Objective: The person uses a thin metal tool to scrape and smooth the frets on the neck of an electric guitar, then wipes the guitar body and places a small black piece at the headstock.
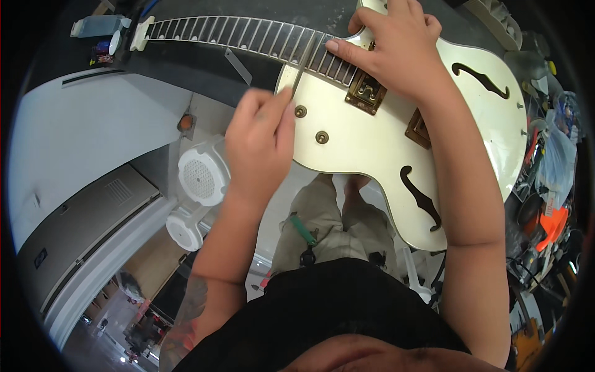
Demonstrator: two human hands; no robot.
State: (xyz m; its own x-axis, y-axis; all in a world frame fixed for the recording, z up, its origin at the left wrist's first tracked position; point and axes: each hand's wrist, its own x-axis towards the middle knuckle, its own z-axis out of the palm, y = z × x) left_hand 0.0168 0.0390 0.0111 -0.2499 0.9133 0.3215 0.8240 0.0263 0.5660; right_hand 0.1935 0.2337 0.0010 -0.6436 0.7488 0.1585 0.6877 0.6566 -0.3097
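**A:** Head view, left to right. At the far left of the table (pixel 204 65) I see small bottles (pixel 99 26), then the guitar's bare headstock end (pixel 141 32) and the long fretboard (pixel 248 38) running right. No strings that I can make out.

**B:** And the hands?

**A:** My left hand (pixel 259 139) has its grip pinched narrow on a thin metal file (pixel 302 69), whose tip lies across the frets where the neck meets the body. My right hand (pixel 396 46) presses flat on the cream hollow-body guitar (pixel 372 142), fingers on the upper frets beside the gold pickup (pixel 365 92); it holds nothing, it just steadies.

**B:** How far along?

**A:** I judge the fret work is mid-way: the tool sits at the last frets, but I cannot tell which are dressed. Restringing appears undone. Tools clutter the right edge (pixel 545 211).
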